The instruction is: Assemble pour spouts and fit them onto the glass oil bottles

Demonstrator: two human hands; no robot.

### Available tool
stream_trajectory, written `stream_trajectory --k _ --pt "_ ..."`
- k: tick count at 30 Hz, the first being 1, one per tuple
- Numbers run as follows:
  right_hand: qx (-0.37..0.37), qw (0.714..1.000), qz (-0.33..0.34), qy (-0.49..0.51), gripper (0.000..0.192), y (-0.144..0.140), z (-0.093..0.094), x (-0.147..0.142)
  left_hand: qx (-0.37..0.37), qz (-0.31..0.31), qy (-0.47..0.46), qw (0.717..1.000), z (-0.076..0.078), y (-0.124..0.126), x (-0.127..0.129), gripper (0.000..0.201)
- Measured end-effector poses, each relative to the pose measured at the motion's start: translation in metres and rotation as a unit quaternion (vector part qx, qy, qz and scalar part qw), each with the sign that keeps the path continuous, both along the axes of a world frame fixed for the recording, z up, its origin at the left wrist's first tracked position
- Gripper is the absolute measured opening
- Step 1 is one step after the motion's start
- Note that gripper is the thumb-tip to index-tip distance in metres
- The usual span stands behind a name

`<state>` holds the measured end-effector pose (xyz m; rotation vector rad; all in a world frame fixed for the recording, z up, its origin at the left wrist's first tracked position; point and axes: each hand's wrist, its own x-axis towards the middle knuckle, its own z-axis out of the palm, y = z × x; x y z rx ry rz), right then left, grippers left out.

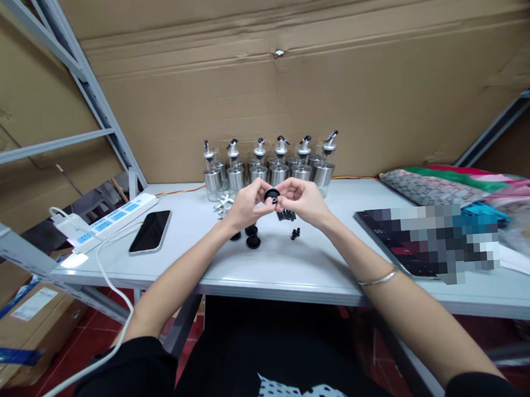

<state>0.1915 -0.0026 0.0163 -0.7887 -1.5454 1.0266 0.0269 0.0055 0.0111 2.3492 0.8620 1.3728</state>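
Between both hands, above the table, is a round black stopper [271, 193] with a small metallic-looking middle. My left hand [248, 204] pinches it from the left, fingers closed on its edge. From the other side the fingertips of my right hand [305, 202] press together at the stopper; whether they also hold a smaller piece is too small to tell. Beneath the hands lie more black stoppers [253, 241], partly hidden by the left wrist. Small black pieces [295, 234] rest on the table below the right hand, with a row of similar black pieces [287, 215] behind them.
Several glass-and-steel bottles with pourer spouts [279, 172] stand along the cardboard at the back. Silvery spout parts [223, 205] lie left of centre. A phone [150, 232] and a power strip [116, 220] are at left, a tablet [395, 244] and patterned cloth [464, 184] at right.
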Motion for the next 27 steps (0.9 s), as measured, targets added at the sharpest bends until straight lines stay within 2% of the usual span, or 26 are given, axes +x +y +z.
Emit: stream_trajectory --k 6,12,18,21,24,27 --pt "0.005 0.999 0.029 0.044 0.038 0.002 0.000 0.004 0.044 -0.002 -0.001 0.999 -0.002 0.004 -0.002 0.025" --pt "0.012 0.999 0.023 0.042 0.041 0.006 0.000 0.010 0.013 -0.009 -0.006 1.000 -0.005 0.004 0.000 0.031" --pt "0.005 0.998 0.038 0.055 0.039 0.003 0.001 0.007 0.026 -0.014 -0.028 0.999 -0.004 0.000 0.002 0.030" --pt "0.030 0.998 0.025 0.053 0.040 0.004 0.000 0.005 -0.054 -0.034 -0.097 0.993 -0.004 0.003 0.004 0.033" --pt "0.064 0.997 0.006 0.032 0.041 0.007 -0.003 0.004 -0.178 -0.045 -0.184 0.966 -0.004 0.008 0.006 0.027" --pt "0.096 0.995 0.003 -0.037 0.033 0.009 -0.006 0.005 -0.267 -0.056 -0.209 0.939 -0.004 0.012 0.006 0.018"
